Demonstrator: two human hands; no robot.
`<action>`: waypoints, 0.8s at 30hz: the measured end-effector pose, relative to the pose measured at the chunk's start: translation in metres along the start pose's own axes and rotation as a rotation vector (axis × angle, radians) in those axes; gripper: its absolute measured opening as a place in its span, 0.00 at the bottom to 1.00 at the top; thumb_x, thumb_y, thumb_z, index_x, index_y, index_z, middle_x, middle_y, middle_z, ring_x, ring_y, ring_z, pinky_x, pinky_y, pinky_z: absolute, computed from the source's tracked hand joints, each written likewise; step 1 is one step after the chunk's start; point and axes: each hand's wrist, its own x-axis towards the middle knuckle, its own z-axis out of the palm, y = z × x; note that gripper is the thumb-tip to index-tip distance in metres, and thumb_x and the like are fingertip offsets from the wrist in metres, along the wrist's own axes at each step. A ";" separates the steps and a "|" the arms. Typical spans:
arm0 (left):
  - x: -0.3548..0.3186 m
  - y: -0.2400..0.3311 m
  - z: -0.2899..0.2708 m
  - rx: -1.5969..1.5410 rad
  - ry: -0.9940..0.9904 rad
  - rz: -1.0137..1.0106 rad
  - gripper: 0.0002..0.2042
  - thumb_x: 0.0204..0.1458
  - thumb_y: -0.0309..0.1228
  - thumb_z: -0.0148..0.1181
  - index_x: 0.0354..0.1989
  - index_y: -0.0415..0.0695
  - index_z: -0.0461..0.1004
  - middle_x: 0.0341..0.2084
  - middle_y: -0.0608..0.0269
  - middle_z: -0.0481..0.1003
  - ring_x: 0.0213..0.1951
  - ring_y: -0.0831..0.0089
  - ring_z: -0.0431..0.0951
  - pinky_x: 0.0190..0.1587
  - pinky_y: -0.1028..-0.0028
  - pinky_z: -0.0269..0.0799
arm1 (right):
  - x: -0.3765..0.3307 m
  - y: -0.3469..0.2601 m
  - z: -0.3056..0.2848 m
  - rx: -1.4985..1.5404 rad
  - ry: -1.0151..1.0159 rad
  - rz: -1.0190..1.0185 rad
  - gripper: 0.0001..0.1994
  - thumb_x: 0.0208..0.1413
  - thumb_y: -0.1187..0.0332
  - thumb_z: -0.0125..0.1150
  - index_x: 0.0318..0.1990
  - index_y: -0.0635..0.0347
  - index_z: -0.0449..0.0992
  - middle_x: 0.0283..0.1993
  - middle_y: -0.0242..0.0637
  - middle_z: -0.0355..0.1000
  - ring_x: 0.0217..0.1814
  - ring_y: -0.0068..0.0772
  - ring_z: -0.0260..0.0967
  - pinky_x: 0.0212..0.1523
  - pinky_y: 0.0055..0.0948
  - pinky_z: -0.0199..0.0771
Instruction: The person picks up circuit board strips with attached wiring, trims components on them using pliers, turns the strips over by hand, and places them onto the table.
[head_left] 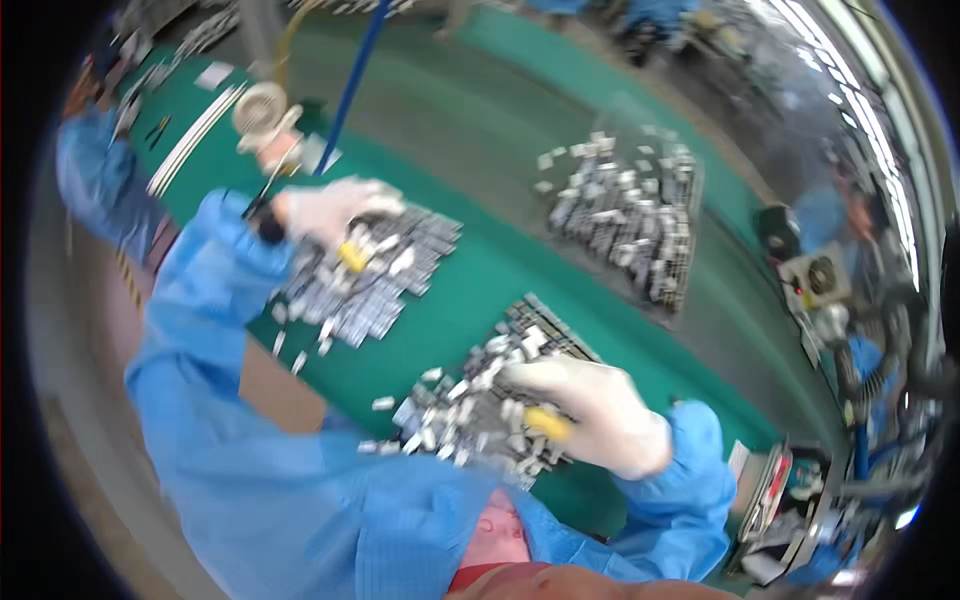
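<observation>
We are mid-way: our left hand (330,212) and right hand (590,412) each grip a yellow tool (352,256) over trays (425,232) of small grey parts (470,405), a far tray (685,200) untouched.

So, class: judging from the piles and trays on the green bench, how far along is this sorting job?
Done: little that can be told; the picture is blurred. In hand: the left hand is on a tray of small metal parts, and the right hand is on a second heap, each with something yellow at the fingers. Left: a third pile lies untouched further back on the bench.
</observation>
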 end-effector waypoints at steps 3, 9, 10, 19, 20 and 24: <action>0.011 0.007 -0.004 0.085 -0.012 0.017 0.48 0.27 0.54 0.71 0.59 0.43 0.59 0.57 0.43 0.57 0.58 0.48 0.56 0.61 0.55 0.50 | 0.046 -0.001 0.020 -0.209 -0.061 -0.290 0.17 0.40 0.68 0.62 0.40 0.59 0.68 0.34 0.41 0.67 0.38 0.43 0.68 0.39 0.38 0.70; 0.008 -0.008 0.003 -0.135 0.017 0.064 0.47 0.24 0.51 0.74 0.56 0.41 0.61 0.53 0.46 0.57 0.56 0.48 0.57 0.60 0.58 0.54 | 0.159 0.000 0.112 -0.462 0.148 -0.778 0.13 0.37 0.61 0.62 0.32 0.54 0.76 0.35 0.33 0.72 0.44 0.35 0.68 0.43 0.44 0.64; 0.005 -0.007 0.004 -0.203 0.011 0.021 0.49 0.23 0.54 0.73 0.56 0.40 0.60 0.53 0.46 0.57 0.56 0.49 0.57 0.61 0.58 0.53 | 0.173 0.000 0.124 -0.505 0.179 -0.929 0.12 0.40 0.60 0.60 0.33 0.51 0.76 0.36 0.31 0.72 0.46 0.32 0.67 0.45 0.47 0.61; 0.005 -0.010 0.017 0.154 0.098 0.050 0.46 0.26 0.54 0.69 0.57 0.43 0.61 0.59 0.46 0.55 0.58 0.49 0.57 0.60 0.57 0.54 | 0.238 0.027 0.182 -0.759 0.253 -1.248 0.07 0.51 0.58 0.51 0.35 0.33 0.74 0.40 0.16 0.71 0.47 0.24 0.66 0.41 0.48 0.59; 0.005 -0.014 0.018 0.131 0.119 0.052 0.45 0.26 0.52 0.70 0.56 0.44 0.62 0.58 0.47 0.57 0.56 0.50 0.59 0.59 0.57 0.55 | 0.238 0.028 0.186 -0.795 0.030 -1.150 0.08 0.46 0.58 0.55 0.35 0.35 0.76 0.38 0.18 0.71 0.47 0.24 0.66 0.49 0.54 0.55; 0.007 -0.009 0.023 0.093 0.276 0.000 0.37 0.34 0.47 0.67 0.55 0.46 0.64 0.55 0.49 0.61 0.54 0.49 0.62 0.56 0.57 0.59 | 0.240 0.053 0.177 -0.730 0.072 -1.266 0.05 0.49 0.63 0.47 0.29 0.40 0.71 0.32 0.18 0.67 0.45 0.23 0.65 0.42 0.56 0.57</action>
